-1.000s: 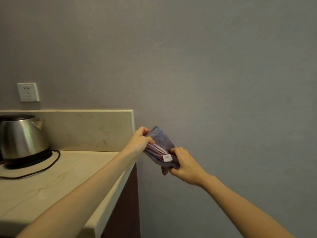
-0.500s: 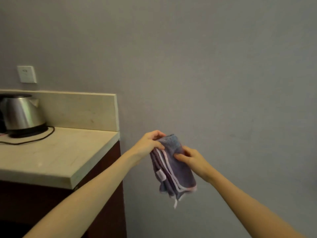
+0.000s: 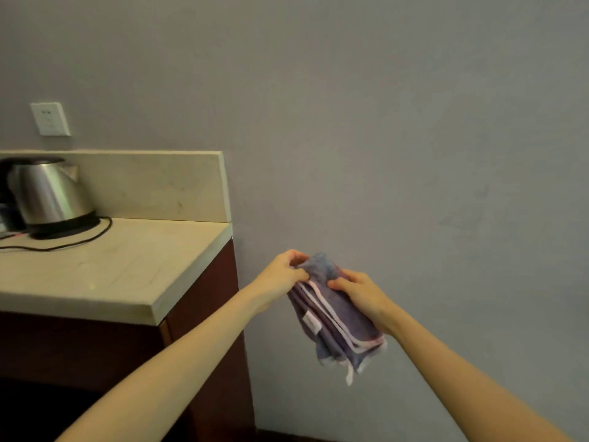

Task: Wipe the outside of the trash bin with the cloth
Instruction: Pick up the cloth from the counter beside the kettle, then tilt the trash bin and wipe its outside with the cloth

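Note:
A folded purple-blue cloth (image 3: 338,323) with pale pink edging and a small white label hangs in the air in front of the grey wall. My left hand (image 3: 280,279) pinches its top left corner. My right hand (image 3: 363,298) grips its upper right side, fingers wrapped over the fabric. The cloth's lower end dangles free. No trash bin is in view.
To the left stands a counter with a cream stone top (image 3: 105,275) and dark red-brown cabinet side (image 3: 210,314). A steel kettle (image 3: 51,193) on its black base sits at the counter's back left, its cord trailing. A white wall socket (image 3: 50,119) is above.
Both hands have come down and to the right with the cloth, away from the counter's corner. The cloth has unfolded from a bunched wad to hang lengthwise.

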`<state>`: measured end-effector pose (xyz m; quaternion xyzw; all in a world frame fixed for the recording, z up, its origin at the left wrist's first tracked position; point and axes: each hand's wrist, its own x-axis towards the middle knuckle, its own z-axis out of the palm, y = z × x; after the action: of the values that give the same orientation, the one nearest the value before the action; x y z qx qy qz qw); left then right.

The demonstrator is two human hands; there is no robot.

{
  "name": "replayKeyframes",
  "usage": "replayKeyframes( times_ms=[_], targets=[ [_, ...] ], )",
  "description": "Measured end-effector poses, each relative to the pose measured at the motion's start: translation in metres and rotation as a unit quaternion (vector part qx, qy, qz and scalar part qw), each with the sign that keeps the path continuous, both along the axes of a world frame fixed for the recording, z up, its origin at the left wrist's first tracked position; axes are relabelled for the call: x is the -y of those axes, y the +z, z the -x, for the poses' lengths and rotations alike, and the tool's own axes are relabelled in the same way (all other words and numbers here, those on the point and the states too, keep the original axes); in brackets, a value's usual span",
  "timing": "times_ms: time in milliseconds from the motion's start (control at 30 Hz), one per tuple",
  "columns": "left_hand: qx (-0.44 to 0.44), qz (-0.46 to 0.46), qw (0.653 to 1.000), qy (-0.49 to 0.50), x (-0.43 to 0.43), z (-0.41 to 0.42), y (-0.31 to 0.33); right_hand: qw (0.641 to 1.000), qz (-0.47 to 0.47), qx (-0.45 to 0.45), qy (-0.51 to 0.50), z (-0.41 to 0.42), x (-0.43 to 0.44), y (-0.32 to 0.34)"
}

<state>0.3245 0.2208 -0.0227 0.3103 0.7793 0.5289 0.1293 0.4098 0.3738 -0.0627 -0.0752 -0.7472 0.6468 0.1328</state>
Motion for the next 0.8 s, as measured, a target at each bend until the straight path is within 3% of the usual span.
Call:
replayKeyframes(
  times_ms=[400, 567, 800],
  targets=[
    [0.033, 0.053, 0.997, 0.05, 0.011, 0.052, -0.092, 0.981, 0.112, 0.048, -0.152, 0.036, 0.0, -0.084],
    [0.032, 0.047, 0.997, 0.058, -0.004, 0.051, -0.142, 0.968, 0.184, 0.055, -0.163, 0.025, -0.02, -0.132],
    [0.061, 0.06, 0.995, 0.06, -0.032, 0.041, -0.265, 0.963, 0.216, 0.078, -0.141, 0.005, -0.049, -0.241]
  ],
)
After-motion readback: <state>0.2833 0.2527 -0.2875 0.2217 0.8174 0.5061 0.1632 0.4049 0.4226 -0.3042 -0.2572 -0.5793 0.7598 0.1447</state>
